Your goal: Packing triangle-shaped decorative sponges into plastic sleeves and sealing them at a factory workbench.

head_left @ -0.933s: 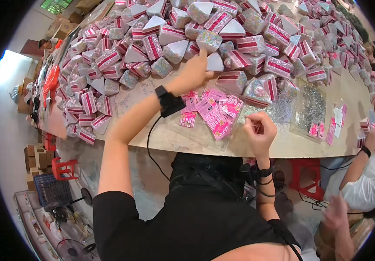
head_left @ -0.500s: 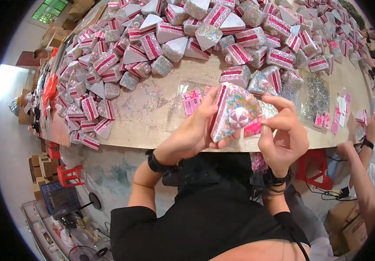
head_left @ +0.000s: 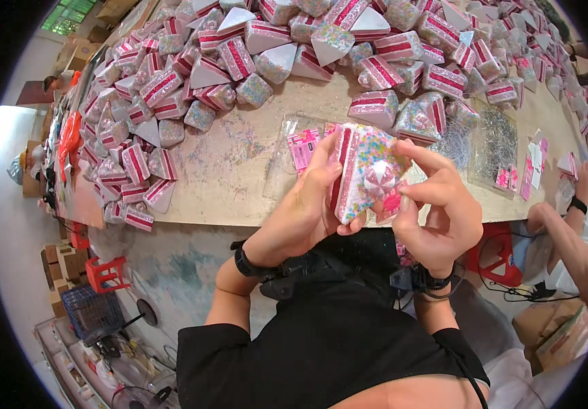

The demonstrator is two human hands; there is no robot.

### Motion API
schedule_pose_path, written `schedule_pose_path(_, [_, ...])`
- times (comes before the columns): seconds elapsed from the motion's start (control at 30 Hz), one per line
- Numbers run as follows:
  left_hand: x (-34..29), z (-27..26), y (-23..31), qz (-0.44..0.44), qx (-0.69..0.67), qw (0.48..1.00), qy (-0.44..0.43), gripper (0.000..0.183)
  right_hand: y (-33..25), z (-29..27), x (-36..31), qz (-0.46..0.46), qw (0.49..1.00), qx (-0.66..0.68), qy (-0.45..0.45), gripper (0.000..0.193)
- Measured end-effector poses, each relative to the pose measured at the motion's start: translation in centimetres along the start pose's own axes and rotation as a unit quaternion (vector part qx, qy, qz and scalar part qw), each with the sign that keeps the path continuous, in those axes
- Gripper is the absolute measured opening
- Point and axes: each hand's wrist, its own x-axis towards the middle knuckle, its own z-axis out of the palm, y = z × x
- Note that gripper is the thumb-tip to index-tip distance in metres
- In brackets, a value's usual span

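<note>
A toy cake slice (head_left: 365,160) with pink and red layers, pastel sprinkles and a swirled pink-and-white knob is held above the table's near edge. Fingers and thumb of my left hand (head_left: 307,201) are closed round its layered side. My right hand (head_left: 440,215) pinches a small pink tag (head_left: 391,204) between thumb and forefinger, against the slice beside the knob. Whether the tag is fastened to the slice I cannot tell. Just beyond my left hand, more pink tags (head_left: 302,150) lie in a clear tray (head_left: 273,184).
A large heap of similar cake slices (head_left: 239,58) covers the far and left parts of the table (head_left: 219,184). Right of my hands lies a clear tray of thin fasteners (head_left: 495,143). Another person's arm (head_left: 570,238) reaches in at the right. A red stool (head_left: 495,259) stands below.
The pink tag has come in closer under the knob, with my right fingers nearer the slice. The slice is turned slightly and still in my left hand.
</note>
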Motion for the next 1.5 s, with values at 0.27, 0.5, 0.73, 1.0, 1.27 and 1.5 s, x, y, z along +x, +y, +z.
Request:
schedule_pose_path(0.27, [6.6,-9.9,1.2,0.217,0.389,0.862,0.242,0.060,1.8,-2.2,-1.4,0.078,0.995,-0.019,0.054,0.021])
schedule_pose_path(0.5, [9.3,-5.0,1.4,0.276,0.753,0.585,0.118,0.043,3.3,-4.2,-3.5,0.106,0.988,-0.041,0.103,0.019])
schedule_pose_path(0.73, [17.2,-0.5,-0.4,0.300,0.851,0.429,-0.053,0.061,5.0,-4.9,-3.4,0.120,0.983,-0.068,0.124,0.018])
schedule_pose_path(1.0, [18.5,-0.4,-1.9,0.337,0.818,0.457,-0.090,0.065,8.7,-5.7,-4.0,0.154,0.975,-0.082,0.137,0.012])
schedule_pose_path(1.27, [9.3,3.5,-0.2,0.421,0.640,0.639,-0.066,0.067,3.6,-5.1,-2.4,0.083,0.989,-0.014,0.119,0.020])
schedule_pose_path(1.5, [5.7,3.5,-0.5,0.440,0.632,0.638,-0.011,0.072,1.0,-3.7,-2.3,0.060,0.995,-0.004,0.079,0.023])
